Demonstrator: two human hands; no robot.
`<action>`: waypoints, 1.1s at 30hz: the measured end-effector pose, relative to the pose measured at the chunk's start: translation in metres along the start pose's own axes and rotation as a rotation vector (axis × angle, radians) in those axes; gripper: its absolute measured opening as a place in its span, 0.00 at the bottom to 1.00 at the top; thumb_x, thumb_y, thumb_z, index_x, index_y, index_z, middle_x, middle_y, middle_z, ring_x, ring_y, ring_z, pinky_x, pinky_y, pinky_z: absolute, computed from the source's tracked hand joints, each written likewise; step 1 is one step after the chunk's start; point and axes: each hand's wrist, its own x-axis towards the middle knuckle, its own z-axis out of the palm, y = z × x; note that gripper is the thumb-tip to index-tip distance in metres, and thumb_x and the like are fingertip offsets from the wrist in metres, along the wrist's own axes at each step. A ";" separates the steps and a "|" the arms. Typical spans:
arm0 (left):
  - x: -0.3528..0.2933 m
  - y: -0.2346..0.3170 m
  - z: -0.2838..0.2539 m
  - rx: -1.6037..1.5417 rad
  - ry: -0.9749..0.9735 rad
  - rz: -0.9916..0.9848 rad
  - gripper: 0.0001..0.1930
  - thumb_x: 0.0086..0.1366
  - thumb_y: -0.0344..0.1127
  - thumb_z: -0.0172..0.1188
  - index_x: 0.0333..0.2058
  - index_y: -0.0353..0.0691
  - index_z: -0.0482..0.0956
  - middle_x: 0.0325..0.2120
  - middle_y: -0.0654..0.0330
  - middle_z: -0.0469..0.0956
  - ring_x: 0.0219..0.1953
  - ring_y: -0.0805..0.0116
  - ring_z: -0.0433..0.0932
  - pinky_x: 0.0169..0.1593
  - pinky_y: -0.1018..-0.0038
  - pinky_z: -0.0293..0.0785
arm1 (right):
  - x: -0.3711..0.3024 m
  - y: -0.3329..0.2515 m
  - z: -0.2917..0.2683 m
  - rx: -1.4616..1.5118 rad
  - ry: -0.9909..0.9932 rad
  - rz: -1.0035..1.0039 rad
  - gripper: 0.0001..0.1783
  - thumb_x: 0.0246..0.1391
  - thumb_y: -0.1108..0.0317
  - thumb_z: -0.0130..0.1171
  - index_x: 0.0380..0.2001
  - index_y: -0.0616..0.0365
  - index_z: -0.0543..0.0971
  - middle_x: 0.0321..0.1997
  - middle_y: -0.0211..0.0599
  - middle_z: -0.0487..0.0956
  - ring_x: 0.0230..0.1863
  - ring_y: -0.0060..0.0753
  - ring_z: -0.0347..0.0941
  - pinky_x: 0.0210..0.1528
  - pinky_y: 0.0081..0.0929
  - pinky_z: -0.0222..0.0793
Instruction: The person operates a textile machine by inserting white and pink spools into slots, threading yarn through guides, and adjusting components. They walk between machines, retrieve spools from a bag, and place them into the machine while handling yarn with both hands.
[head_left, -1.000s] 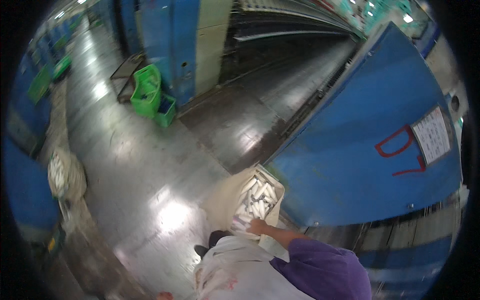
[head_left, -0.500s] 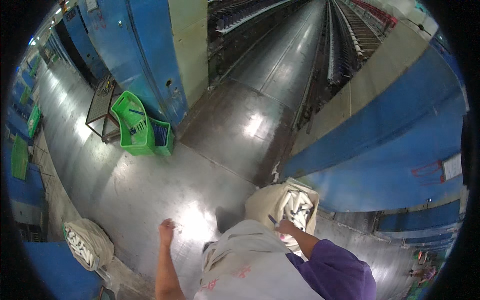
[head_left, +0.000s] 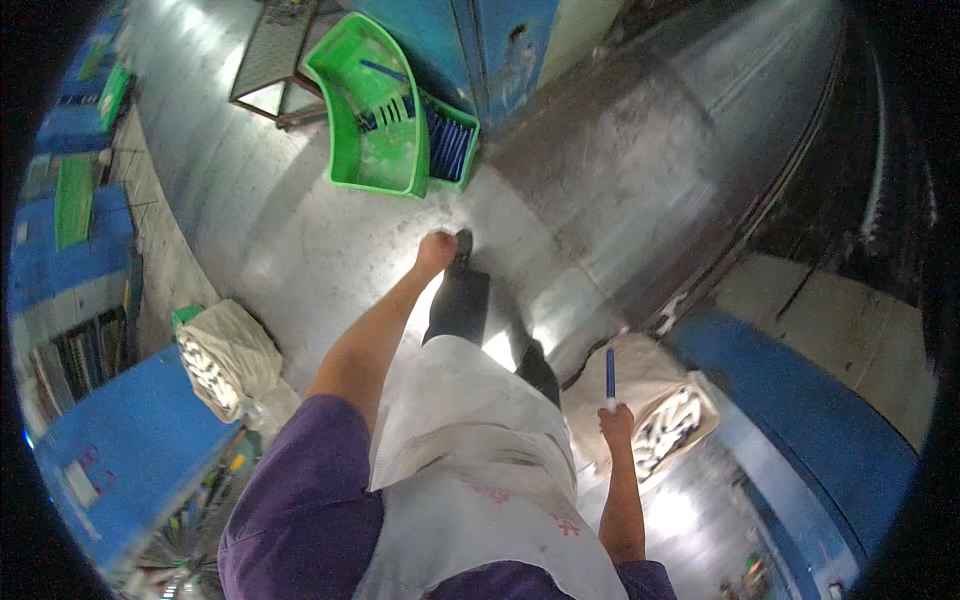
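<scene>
Walking-posed, with one dark-trousered leg (head_left: 460, 305) ahead of the other, the person is on a shiny grey floor (head_left: 280, 225). A blue panel (head_left: 800, 400) borders the floor's right edge, another blue panel (head_left: 105, 450) its left edge, and a blue cabinet (head_left: 515, 60) stands at the far edge. A white apron (head_left: 480, 400) with red marks covers the person's front, with a purple sleeve (head_left: 300, 500) beside it.

Toward the floor's far left corner stands a mesh-topped metal stand (head_left: 275, 55). Just beside it, near the cabinet's base, a large green crate (head_left: 375, 175) leans tilted, blue and dark tubes (head_left: 390, 112) lying inside. Against its right side is a smaller green crate (head_left: 455, 183) filled with blue tubes (head_left: 450, 145).

By the floor's right edge sits a pale cloth sack (head_left: 645, 365), white bobbins (head_left: 672, 430) showing in its mouth. A similar cloth sack (head_left: 245, 340), also holding white pieces (head_left: 205, 370), sits by the left edge.

The left hand (head_left: 436, 252) reaches forward over the floor, nearest the leading foot; its fingers look bunched, but whether they press together or hold anything I cannot tell. The right hand (head_left: 617, 425) is in front of the right-hand sack's near edge, fingers pinching the white end of a slim blue stick (head_left: 611, 375), which points away from the body.
</scene>
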 end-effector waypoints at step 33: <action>0.384 -0.237 0.108 0.529 0.239 -0.191 0.20 0.68 0.43 0.49 0.48 0.29 0.69 0.42 0.48 0.78 0.14 0.67 0.67 0.22 0.67 0.67 | -0.044 0.017 0.146 0.504 0.801 1.160 0.10 0.43 0.67 0.59 0.23 0.60 0.71 0.17 0.28 0.68 0.17 0.24 0.64 0.18 0.27 0.61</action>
